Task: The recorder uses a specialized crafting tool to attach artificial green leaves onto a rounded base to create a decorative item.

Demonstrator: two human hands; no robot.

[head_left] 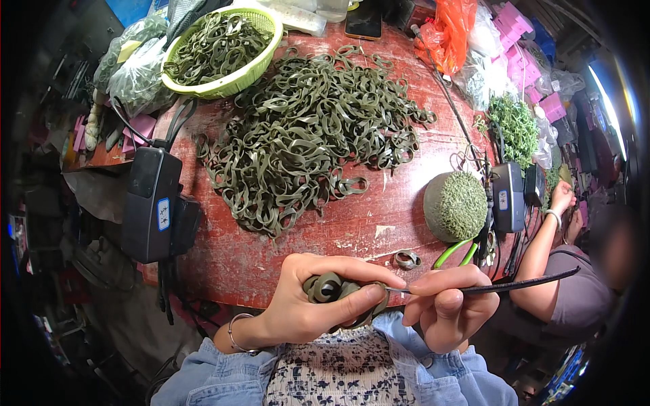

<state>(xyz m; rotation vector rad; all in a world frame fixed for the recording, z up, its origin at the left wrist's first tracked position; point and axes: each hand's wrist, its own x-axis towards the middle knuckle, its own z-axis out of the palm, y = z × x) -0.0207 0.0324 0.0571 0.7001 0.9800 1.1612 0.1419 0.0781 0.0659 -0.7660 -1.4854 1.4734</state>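
Close to my body, in front of the table's near edge, my left hand [301, 304] is closed around several dark green ribbon loops [330, 288]. My right hand [450, 308] pinches a thin dark rod [528, 282], whose black length sticks out to the right. Its slim, metal-looking tip reaches the loops by my left fingertips; whether it passes through them I cannot tell. One loose loop [407, 259] lies on the table just beyond my hands. Farther off spreads a large pile of the same green loops [318, 135].
A light green basket [215, 90] of loops stands far left on the red table [365, 233]. Right are a round grass-textured block [455, 206], green tool handles [452, 254] and a black device [508, 196]; another device [150, 203] is left. A person's arm [539, 254] shows at right.
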